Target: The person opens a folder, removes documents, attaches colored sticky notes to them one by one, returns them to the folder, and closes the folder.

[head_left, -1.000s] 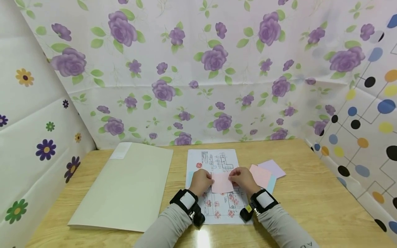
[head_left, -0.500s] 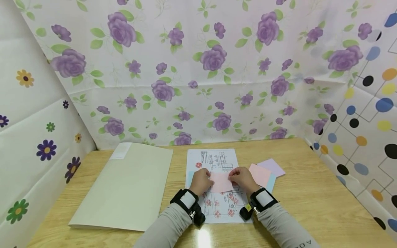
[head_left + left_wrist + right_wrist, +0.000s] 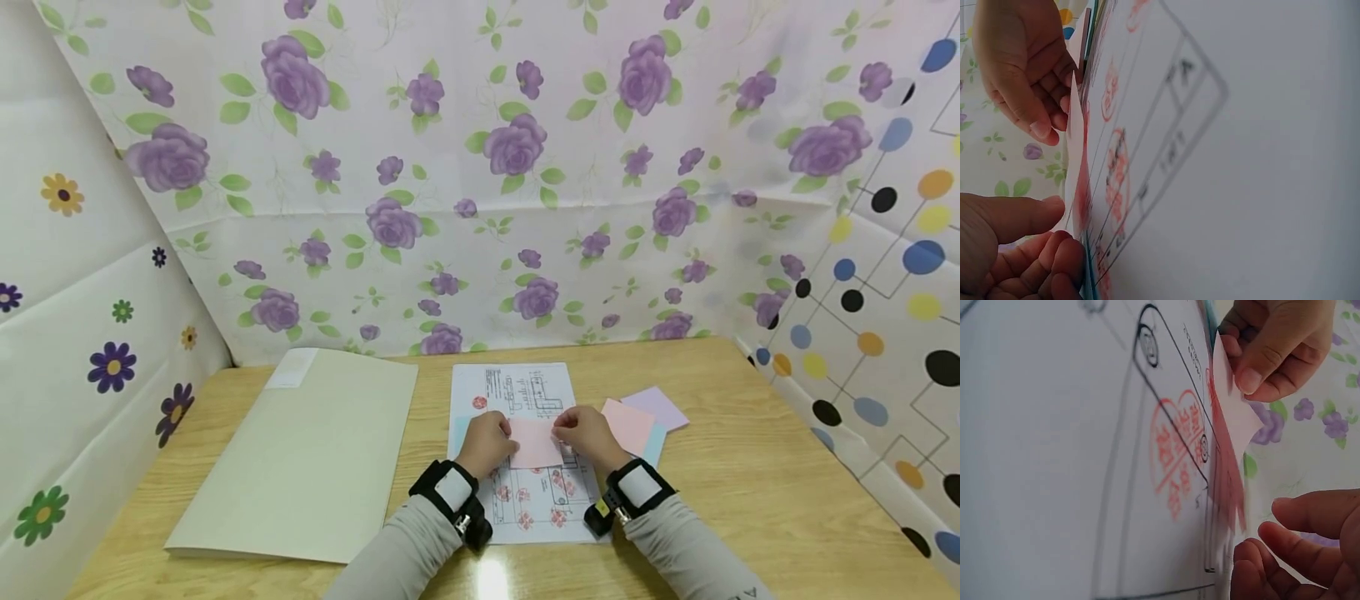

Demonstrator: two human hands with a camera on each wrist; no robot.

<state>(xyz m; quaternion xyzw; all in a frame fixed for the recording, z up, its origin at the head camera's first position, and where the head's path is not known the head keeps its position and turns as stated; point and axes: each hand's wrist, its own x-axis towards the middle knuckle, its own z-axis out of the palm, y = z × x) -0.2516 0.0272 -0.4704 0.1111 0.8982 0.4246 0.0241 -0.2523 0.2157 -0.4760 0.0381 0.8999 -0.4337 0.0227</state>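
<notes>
A small pink sticky note [image 3: 534, 443] lies across the middle of a printed sheet [image 3: 540, 525] with technical drawings and red stamps. My left hand [image 3: 483, 447] pinches the note's left side, its thumb lying over the paper in the right wrist view. At the opposite side is my right hand [image 3: 591, 435]; its thumb and fingers [image 3: 1294, 565] are bent loosely and stand apart right at the note's edge. One corner of the note [image 3: 1232, 406] lifts off the sheet. A light blue note [image 3: 461, 432] sits partly hidden beside the left hand.
Right of the printed sheet lie a pink note [image 3: 628, 425], a light blue note [image 3: 657, 447] and a purple note [image 3: 666, 407], overlapping. A large cream folder [image 3: 300, 475] takes up the table's left side. Patterned cloth [image 3: 390, 275] hangs behind the wooden table [image 3: 780, 500].
Both hands stay around the pink note, with hardly any motion. The whole head view shifts slightly.
</notes>
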